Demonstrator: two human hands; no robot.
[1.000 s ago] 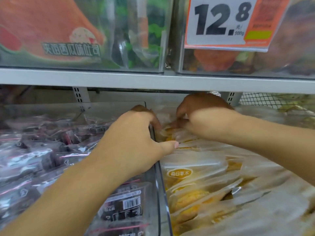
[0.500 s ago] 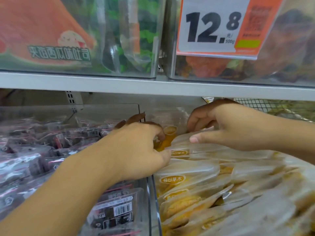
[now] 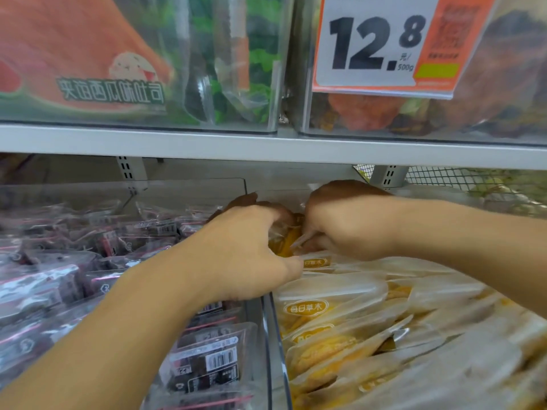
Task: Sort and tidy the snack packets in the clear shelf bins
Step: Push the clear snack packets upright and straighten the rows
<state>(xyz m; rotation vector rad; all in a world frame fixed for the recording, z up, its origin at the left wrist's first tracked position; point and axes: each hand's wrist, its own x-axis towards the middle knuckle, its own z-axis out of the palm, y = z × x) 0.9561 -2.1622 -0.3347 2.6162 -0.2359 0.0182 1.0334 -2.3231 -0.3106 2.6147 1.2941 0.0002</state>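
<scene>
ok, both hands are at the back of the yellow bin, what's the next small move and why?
Probably lay the upright yellow-filled clear packet flat onto the stacked yellow packets: the left hand and right hand both pinch it, and it stands on end.

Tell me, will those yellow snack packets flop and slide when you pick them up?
Probably. The yellow packets are thin, glossy film, so they likely bend and slip over each other. They lie slumped in a loose pile, which suggests they are light. Both the left hand and the right hand grip one.
</scene>
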